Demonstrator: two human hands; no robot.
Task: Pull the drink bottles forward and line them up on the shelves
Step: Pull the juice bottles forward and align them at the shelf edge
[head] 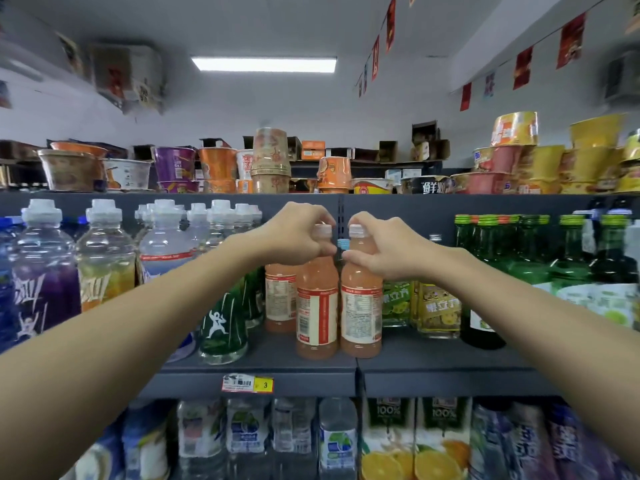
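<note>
1. Two pink drink bottles sit at the centre of view on the middle shelf (433, 362), side by side and just about touching, both close to the front edge.
2. Left hand (294, 233) has its fingers curled round the neck and white cap of the left pink bottle (317, 306). Right hand (377, 251) grips the right pink bottle (361, 313) in the same way, just under its cap. The two hands are nearly knuckle to knuckle.
3. Done so far, as I judge it: this pair is already forward and level with each other, labels facing out.
4. A third pink bottle (280, 299) stands further back, at ten o'clock from the pair, so it looks due to come forward next. A blue cap (343, 242) peeks between the two necks, and the bottle under it is hidden.
5. At three o'clock, the yellow-labelled bottles (438, 310) stand further back than the pink pair, with bare shelf in front of them. They look unfinished.
6. At nine o'clock, the green bottles (223, 323) stand in an uneven row, partly hidden by the left forearm.
7. At six o'clock, the juice cartons (415, 441) and water bottles (337, 441) on the lower shelf are blurred, so I cannot tell how well they line up. Most of the job seems to remain.
</note>
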